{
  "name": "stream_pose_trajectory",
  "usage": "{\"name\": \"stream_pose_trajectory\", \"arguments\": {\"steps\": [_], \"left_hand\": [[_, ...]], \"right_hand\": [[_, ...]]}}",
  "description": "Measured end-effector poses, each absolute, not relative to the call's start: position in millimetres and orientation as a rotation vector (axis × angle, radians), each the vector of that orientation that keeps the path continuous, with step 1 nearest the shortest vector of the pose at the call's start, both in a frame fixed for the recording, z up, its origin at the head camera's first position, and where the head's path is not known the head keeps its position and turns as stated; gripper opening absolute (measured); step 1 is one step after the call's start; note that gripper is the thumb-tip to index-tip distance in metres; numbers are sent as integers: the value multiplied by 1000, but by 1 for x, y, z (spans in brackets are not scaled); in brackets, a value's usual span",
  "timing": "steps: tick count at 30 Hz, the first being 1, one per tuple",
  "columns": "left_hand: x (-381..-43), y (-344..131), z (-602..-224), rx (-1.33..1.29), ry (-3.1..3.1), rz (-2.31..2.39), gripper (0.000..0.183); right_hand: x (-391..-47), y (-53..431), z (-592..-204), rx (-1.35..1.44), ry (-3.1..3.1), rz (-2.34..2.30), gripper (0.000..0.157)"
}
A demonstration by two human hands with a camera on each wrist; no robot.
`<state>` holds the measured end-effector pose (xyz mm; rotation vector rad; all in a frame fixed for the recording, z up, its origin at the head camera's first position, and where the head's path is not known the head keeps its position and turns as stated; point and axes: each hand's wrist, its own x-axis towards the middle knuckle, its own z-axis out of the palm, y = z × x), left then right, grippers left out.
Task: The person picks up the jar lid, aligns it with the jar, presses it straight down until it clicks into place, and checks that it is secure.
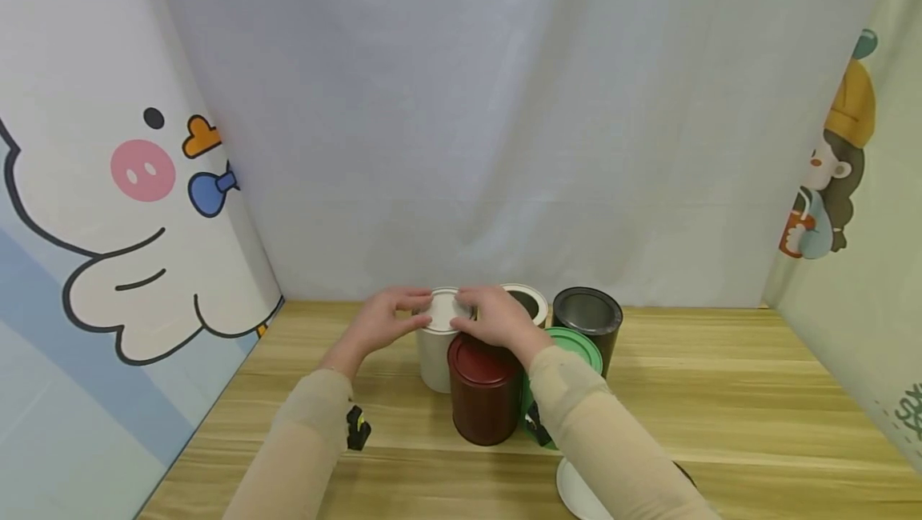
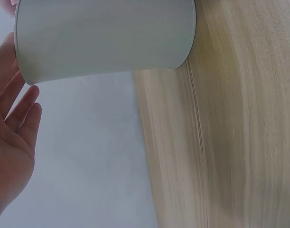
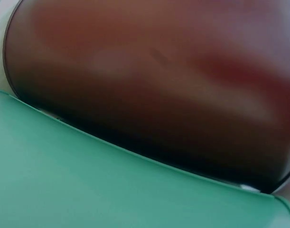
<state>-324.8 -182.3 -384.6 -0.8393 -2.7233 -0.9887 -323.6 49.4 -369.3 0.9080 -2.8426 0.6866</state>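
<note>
Both hands are at the top of a white can (image 1: 434, 364), which stands upright under a pale lid (image 1: 442, 314). My left hand (image 1: 382, 320) touches the rim from the left, thumb and fingers spread apart. In the left wrist view its fingers (image 2: 28, 107) are loosely extended beside the can's top edge. Opposite it, my right hand (image 1: 497, 316) has its fingertips on the right part of the lid. That hand reaches over a dark red can (image 1: 487, 404), whose red lid it partly covers. The right wrist view shows only cans, with the hand out of sight.
A green can (image 1: 572, 348) stands right of the red one, partly behind the right sleeve. Behind are a white-rimmed can (image 1: 542, 302) with a dark opening and a black can (image 1: 598, 320). A white disc-shaped lid (image 1: 576, 492) lies near the front, beside a dark edge (image 1: 684, 472).
</note>
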Motion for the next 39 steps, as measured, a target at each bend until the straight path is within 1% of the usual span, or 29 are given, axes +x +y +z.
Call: {"name": "stream_pose_trajectory", "arguments": {"steps": [6,10,12,14,16,18,33,39], "left_hand": [[-327,-182,-383,-886,-2731,-923,36],[-329,-183,-383,-885,-2761,-912,36],[-330,-183,-384,-877,-2781,-922,35],[-330,-183,-383,-868,-2795,-926,35],[-330,-183,-382,-860,-2803,-938,34],[-330,-182,-380,-861,-2805,-943,33],[-328,-178,-376,-822,-2859,-946,30],[-330,-179,-377,-794,-2861,-996,31]], "right_hand": [[-322,48,-368,915,-2833,700,43],[-322,47,-369,931,-2824,709,26],[-323,47,-369,933,-2831,701,24],[-323,46,-368,921,-2854,688,26],[-323,46,-367,896,-2884,679,35],[-322,45,-365,877,-2914,667,40],[-320,44,-362,865,-2965,619,36],[-319,43,-359,880,-2968,500,35]]}}
